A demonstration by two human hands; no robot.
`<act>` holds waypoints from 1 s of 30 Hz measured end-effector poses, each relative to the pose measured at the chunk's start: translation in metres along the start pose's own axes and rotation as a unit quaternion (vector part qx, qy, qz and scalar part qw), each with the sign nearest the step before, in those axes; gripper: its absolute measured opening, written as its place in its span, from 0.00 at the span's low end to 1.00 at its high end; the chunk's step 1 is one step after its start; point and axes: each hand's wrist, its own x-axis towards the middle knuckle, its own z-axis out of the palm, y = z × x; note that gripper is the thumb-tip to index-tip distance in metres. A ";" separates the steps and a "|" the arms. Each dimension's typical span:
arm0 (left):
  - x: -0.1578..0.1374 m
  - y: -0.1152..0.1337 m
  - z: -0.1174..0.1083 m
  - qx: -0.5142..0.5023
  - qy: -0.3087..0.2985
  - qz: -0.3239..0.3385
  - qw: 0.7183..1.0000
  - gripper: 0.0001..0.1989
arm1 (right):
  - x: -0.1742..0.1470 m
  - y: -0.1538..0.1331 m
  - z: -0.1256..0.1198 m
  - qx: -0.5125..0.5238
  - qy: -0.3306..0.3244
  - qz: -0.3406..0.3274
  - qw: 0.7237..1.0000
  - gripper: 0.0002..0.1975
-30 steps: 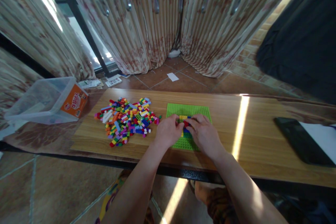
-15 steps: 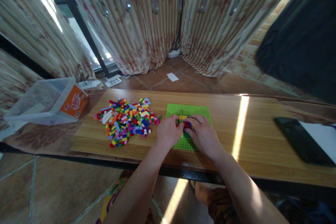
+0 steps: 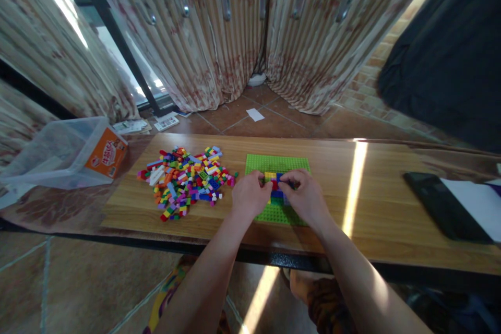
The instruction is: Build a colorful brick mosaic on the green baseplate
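Observation:
A green studded baseplate (image 3: 277,162) lies on the table in front of me. Yellow bricks (image 3: 270,175), a red brick (image 3: 274,185) and blue bricks (image 3: 277,194) sit joined near its middle. At the left side of these building bricks is my left hand (image 3: 250,195), its fingers curled and its thumb against them. My right hand (image 3: 305,195) grips from the right, thumb and forefinger pinched at the red and blue bricks. Part of the brickwork and of the baseplate is hidden behind both hands.
To the left spreads a heap of loose coloured bricks (image 3: 191,180) on the wooden table (image 3: 332,167). Beyond the table's left end stands a clear plastic box (image 3: 74,141) with an orange label. A black flat object (image 3: 438,206) and white paper (image 3: 469,203) lie at the right.
My right hand's fingers have drawn back slightly to the right, uncovering more of the blue, red and yellow bricks. The left hand stays at the bricks' left side.

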 end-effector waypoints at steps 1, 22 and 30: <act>0.000 0.001 0.000 -0.002 0.000 -0.004 1.000 0.16 | 0.001 -0.001 0.001 0.001 0.002 0.008 1.000 0.05; 0.006 0.004 0.002 -0.033 0.007 -0.042 0.999 0.12 | 0.010 -0.001 0.009 0.017 0.027 0.035 0.999 0.04; 0.002 0.001 0.003 -0.030 0.005 -0.019 0.999 0.11 | 0.009 -0.002 0.009 0.015 0.019 0.016 1.000 0.05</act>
